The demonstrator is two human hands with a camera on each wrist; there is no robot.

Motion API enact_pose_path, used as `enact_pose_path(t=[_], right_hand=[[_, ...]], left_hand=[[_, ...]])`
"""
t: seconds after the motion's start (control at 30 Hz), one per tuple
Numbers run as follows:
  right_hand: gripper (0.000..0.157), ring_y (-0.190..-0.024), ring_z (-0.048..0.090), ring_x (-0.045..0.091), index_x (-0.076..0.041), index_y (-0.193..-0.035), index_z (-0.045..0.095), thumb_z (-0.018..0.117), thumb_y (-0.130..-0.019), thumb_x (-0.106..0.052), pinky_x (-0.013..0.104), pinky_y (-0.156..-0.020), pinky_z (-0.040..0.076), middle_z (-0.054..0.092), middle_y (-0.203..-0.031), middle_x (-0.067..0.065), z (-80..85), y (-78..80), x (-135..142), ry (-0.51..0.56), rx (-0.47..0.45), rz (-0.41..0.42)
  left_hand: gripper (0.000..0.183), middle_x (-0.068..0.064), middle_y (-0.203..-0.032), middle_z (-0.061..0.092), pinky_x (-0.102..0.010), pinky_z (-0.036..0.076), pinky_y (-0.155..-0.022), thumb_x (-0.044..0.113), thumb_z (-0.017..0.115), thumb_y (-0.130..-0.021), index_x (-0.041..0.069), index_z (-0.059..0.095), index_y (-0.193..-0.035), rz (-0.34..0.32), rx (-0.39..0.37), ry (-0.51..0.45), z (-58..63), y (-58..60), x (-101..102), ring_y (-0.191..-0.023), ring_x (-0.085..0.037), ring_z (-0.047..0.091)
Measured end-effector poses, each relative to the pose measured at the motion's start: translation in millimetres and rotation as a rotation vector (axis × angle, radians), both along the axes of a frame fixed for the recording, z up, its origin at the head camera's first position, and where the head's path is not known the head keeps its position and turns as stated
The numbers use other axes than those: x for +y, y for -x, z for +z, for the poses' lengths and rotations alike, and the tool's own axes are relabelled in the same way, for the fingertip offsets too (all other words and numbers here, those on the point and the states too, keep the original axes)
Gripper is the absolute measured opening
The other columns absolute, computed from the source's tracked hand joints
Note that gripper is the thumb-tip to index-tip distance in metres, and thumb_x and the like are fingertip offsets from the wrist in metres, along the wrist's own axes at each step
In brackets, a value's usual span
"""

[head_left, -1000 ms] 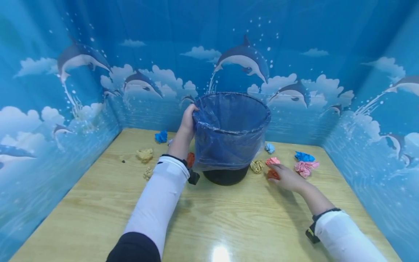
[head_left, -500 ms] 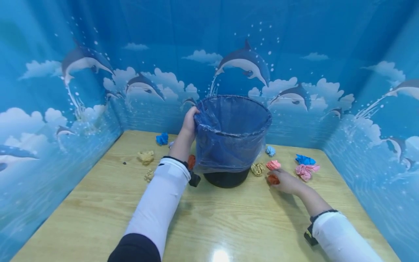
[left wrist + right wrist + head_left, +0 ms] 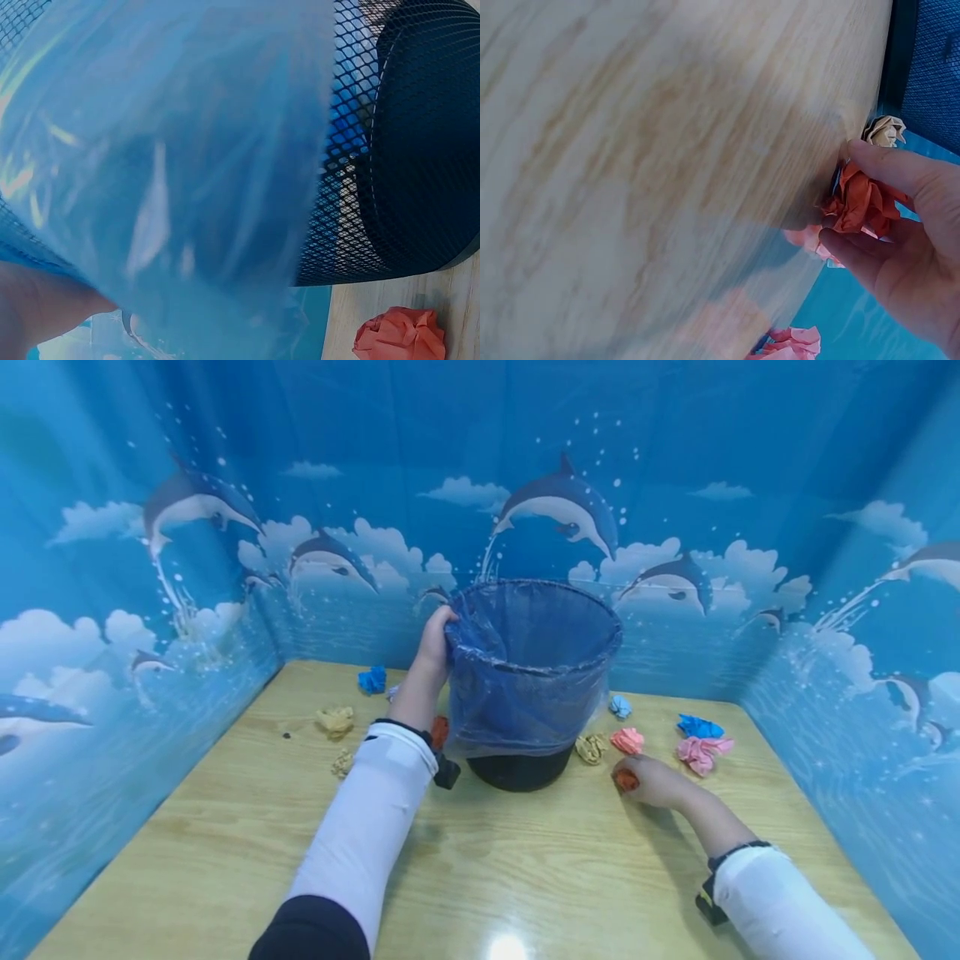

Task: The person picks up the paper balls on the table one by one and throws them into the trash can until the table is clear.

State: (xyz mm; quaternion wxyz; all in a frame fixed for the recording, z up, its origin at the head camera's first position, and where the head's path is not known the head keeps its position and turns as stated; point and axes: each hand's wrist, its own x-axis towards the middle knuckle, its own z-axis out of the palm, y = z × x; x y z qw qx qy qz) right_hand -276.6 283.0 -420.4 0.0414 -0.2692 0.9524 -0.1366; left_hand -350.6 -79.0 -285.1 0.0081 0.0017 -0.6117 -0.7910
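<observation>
A black mesh wastebasket (image 3: 517,772) stands at the middle of the table, lined with a translucent blue bag (image 3: 525,710) folded over its rim. My left hand (image 3: 433,647) grips that rim on its left side; the bag hides much of the mesh in the left wrist view. To the right of the basket, my right hand (image 3: 658,783) holds a crumpled red-orange paper ball (image 3: 861,199) between thumb and fingers, low at the tabletop. Just beyond that hand lie a coral-pink paper ball (image 3: 627,741) and a tan paper ball (image 3: 591,748).
Farther right on the wooden table (image 3: 480,877) are a blue paper ball (image 3: 700,727) and a pink one (image 3: 703,753). A light-blue ball (image 3: 620,707) lies behind. Left of the basket are yellowish balls, a blue ball (image 3: 372,680) and another red-orange ball (image 3: 401,335). Dolphin-print curtains enclose the table.
My right hand's fingers have closed around the red-orange paper ball and drawn slightly nearer, uncovering the coral-pink ball. The left hand keeps its hold on the wastebasket rim.
</observation>
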Motion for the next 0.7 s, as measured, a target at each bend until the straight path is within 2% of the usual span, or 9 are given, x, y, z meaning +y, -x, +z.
enact_pose_path(t=[0.1, 0.37, 0.47, 0.6, 0.7], right_hand=[[0.033, -0.092, 0.061, 0.034, 0.001, -0.102, 0.063, 0.073, -0.071, -0.002, 0.051, -0.086, 0.049, 0.064, -0.097, 0.017, -0.2, 0.3, 0.1, -0.002, 0.009, 0.006], [0.022, -0.088, 0.062, 0.033, 0.001, -0.097, 0.064, 0.070, -0.075, 0.000, 0.048, -0.082, 0.051, 0.064, -0.091, 0.016, 0.1, 3.3, 2.0, -0.015, 0.047, 0.037], [0.021, -0.086, 0.062, 0.032, 0.000, -0.095, 0.063, 0.070, -0.075, 0.000, 0.047, -0.081, 0.051, 0.064, -0.090, 0.014, -0.2, 3.8, 1.8, -0.013, 0.049, 0.043], [0.021, -0.085, 0.062, 0.030, -0.001, -0.093, 0.063, 0.070, -0.073, 0.002, 0.046, -0.081, 0.051, 0.063, -0.088, 0.012, -0.9, 3.7, 2.2, -0.009, 0.046, 0.043], [0.021, -0.086, 0.062, 0.030, -0.001, -0.093, 0.063, 0.070, -0.073, 0.002, 0.047, -0.081, 0.051, 0.063, -0.089, 0.012, -0.9, 3.1, 1.6, -0.001, 0.032, 0.034]], left_hand=[[0.014, -0.007, -0.142, 0.029, -0.031, 0.032, -0.085, 0.027, 0.038, -0.089, 0.017, 0.028, -0.091, -0.007, 0.000, -0.003, -0.1, 0.0, -0.5, -0.107, -0.017, 0.036], [0.019, -0.003, -0.111, 0.035, -0.030, 0.032, -0.081, 0.026, 0.037, -0.089, 0.018, 0.022, -0.083, -0.013, 0.026, -0.013, 0.9, -0.1, -1.1, -0.090, -0.016, 0.037], [0.019, -0.004, -0.111, 0.034, -0.030, 0.033, -0.081, 0.026, 0.037, -0.090, 0.018, 0.021, -0.083, -0.010, 0.023, -0.012, 1.0, -0.7, -0.9, -0.088, -0.016, 0.036], [0.018, -0.005, -0.121, 0.035, -0.031, 0.031, -0.082, 0.025, 0.037, -0.090, 0.018, 0.022, -0.084, -0.005, 0.014, -0.003, 0.8, -1.0, -0.7, -0.093, -0.014, 0.036], [0.017, -0.002, -0.111, 0.040, -0.030, 0.032, -0.080, 0.025, 0.038, -0.090, 0.018, 0.026, -0.082, -0.009, 0.007, -0.008, 0.5, -1.0, -0.2, -0.087, -0.013, 0.038]])
